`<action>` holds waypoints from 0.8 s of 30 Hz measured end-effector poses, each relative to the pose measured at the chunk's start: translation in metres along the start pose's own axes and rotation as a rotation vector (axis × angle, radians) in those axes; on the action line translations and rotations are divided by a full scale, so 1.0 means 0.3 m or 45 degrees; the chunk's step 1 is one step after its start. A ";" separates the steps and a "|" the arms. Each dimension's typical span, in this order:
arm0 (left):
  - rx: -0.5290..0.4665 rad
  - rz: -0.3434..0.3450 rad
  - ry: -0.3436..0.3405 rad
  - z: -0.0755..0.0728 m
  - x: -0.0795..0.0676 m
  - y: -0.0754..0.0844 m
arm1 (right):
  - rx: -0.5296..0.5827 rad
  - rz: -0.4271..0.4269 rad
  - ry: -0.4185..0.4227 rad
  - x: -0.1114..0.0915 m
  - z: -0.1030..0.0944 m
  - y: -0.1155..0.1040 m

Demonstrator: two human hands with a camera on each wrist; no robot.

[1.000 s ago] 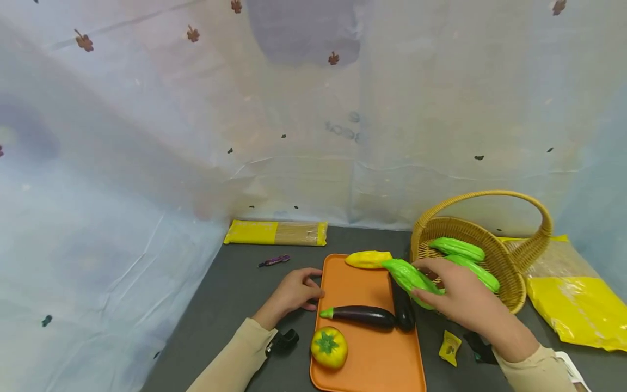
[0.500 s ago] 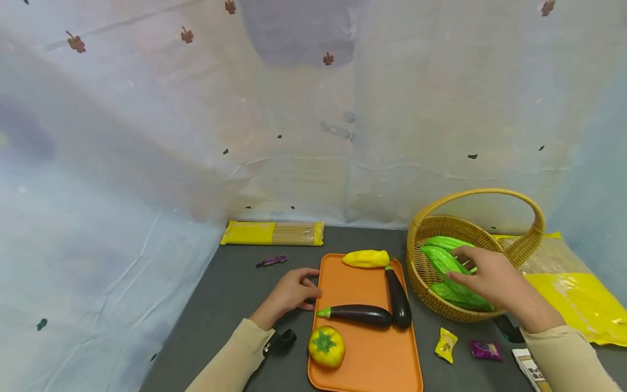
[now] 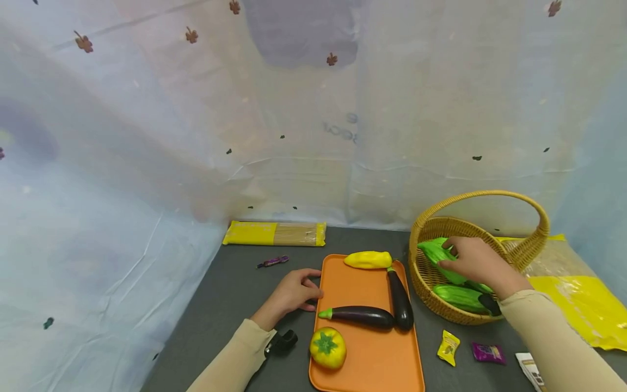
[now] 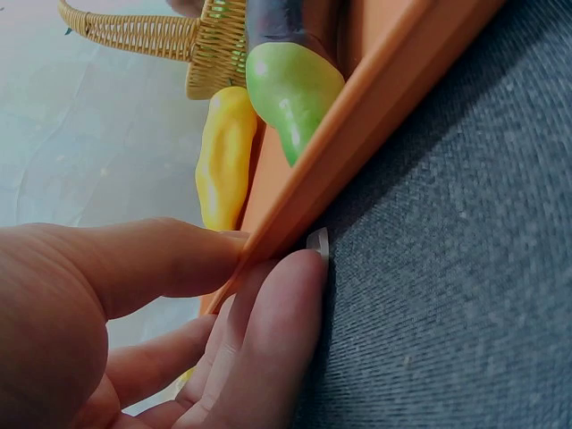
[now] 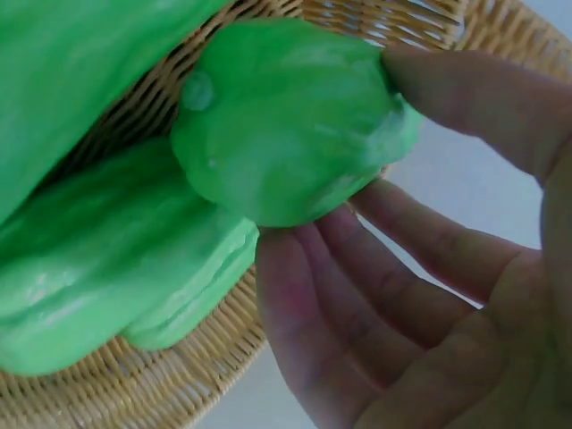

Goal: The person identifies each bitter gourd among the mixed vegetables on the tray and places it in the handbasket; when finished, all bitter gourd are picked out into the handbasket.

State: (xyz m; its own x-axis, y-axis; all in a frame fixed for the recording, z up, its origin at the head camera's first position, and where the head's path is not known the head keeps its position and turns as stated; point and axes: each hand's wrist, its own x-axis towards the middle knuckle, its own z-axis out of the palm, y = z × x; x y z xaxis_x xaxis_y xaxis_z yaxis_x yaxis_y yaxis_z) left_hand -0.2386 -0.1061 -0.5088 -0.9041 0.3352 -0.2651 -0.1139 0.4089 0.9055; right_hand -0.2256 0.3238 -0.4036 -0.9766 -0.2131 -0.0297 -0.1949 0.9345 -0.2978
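My right hand (image 3: 477, 264) is inside the wicker basket (image 3: 422, 291), gripping a ridged green bitter gourd (image 3: 436, 252) between thumb and fingers. In the right wrist view the held gourd (image 5: 277, 125) is seen end-on over other green gourds (image 5: 116, 255). My left hand (image 3: 291, 294) pinches the left rim of an orange tray (image 3: 377, 359), thumb on top and fingers beneath. On the tray lie two dark eggplants, one crosswise (image 3: 362, 316) and one along the right side (image 3: 400, 302). A yellow pepper (image 3: 367, 259) is at its far end, a round yellow fruit with a green top (image 3: 327, 347) near its front left.
The basket's tall arched handle (image 3: 482, 193) rises over my right hand. A yellow bag (image 3: 573, 305) lies right of it. Small packets, yellow (image 3: 448, 348) and purple (image 3: 488, 353), sit in front. Behind are a noodle pack (image 3: 274, 233) and a purple wrapper (image 3: 272, 262).
My right hand has carried the green bitter gourd from over the tray's right edge rightward and into the basket. My left hand has stayed at the tray's rim.
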 end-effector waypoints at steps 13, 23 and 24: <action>-0.021 -0.006 0.020 0.004 -0.001 -0.008 | -0.054 0.024 -0.071 0.063 0.039 -0.005; 0.054 0.057 0.026 -0.028 -0.020 -0.018 | -0.042 0.015 0.023 -0.039 0.013 -0.031; 0.136 0.100 0.061 -0.040 -0.035 -0.023 | -0.048 0.017 0.044 -0.068 0.011 -0.033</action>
State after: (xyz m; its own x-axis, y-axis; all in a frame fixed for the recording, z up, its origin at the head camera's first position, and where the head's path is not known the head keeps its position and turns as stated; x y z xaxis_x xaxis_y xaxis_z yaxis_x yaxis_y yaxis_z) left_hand -0.2332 -0.1227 -0.5081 -0.9274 0.3296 -0.1766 -0.0001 0.4719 0.8816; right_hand -0.2034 0.3179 -0.4032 -0.9816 -0.1909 -0.0003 -0.1842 0.9474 -0.2618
